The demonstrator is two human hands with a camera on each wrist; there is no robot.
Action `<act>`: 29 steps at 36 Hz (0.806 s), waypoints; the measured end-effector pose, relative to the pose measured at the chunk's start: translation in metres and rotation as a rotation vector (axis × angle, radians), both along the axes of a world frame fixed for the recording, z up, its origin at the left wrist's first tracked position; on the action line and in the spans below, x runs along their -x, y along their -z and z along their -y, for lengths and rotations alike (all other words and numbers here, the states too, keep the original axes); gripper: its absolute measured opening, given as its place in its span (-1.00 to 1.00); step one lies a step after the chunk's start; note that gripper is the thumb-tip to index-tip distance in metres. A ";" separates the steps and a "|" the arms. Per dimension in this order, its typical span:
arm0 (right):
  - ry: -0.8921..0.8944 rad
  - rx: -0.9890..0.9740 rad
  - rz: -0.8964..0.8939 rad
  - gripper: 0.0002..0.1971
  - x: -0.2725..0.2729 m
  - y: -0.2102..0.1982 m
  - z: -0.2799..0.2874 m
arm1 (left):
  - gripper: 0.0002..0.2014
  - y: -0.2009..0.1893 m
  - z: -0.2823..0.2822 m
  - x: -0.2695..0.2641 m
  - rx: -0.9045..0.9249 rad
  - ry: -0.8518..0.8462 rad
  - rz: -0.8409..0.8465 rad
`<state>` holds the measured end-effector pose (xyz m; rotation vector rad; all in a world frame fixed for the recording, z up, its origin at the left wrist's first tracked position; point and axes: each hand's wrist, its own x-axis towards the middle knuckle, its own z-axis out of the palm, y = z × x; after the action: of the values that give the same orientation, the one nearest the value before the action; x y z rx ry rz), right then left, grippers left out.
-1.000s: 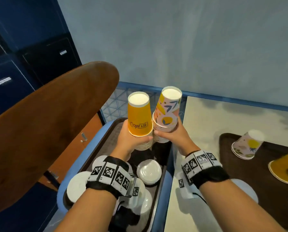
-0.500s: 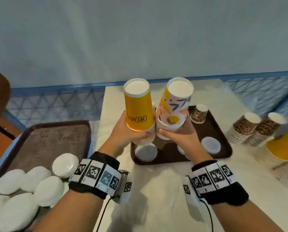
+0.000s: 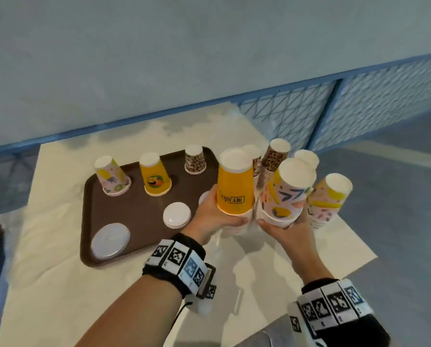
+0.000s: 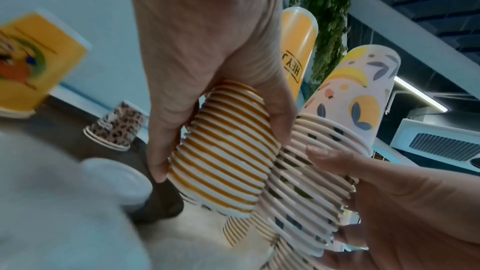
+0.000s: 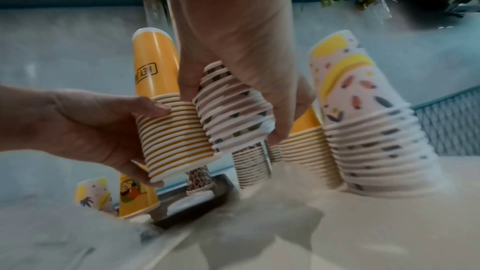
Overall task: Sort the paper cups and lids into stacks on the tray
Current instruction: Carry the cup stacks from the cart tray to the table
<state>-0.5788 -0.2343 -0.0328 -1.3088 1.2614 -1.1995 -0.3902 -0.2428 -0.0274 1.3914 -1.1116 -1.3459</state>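
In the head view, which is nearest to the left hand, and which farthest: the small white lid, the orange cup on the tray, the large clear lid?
From the left hand:
1. Small white lid, just left of it on the tray.
2. Orange cup, farther back, left.
3. Large clear lid, at the near left corner.

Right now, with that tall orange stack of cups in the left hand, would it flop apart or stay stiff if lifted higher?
The orange stack probably stays fairly stiff: its rims nest tightly in the left wrist view. It likely feels light, being thin paper. The left hand grips only the lower rims, so the tall top could sway or tip, and lower cups might slide off.
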 end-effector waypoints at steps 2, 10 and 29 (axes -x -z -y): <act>0.033 -0.024 -0.013 -0.28 0.012 0.010 0.001 | -0.03 0.005 0.010 0.017 -0.005 -0.019 0.012; 0.142 -0.113 -0.088 -0.11 0.035 0.051 0.005 | 0.09 0.027 0.044 0.062 -0.044 -0.048 -0.001; 0.166 -0.144 -0.281 -0.06 0.043 0.075 0.020 | -0.06 0.038 0.057 0.078 -0.135 -0.036 0.365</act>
<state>-0.6221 -0.2545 -0.1074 -1.3187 1.6550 -1.0387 -0.4681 -0.2995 -0.0654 1.7988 -1.2394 -1.1871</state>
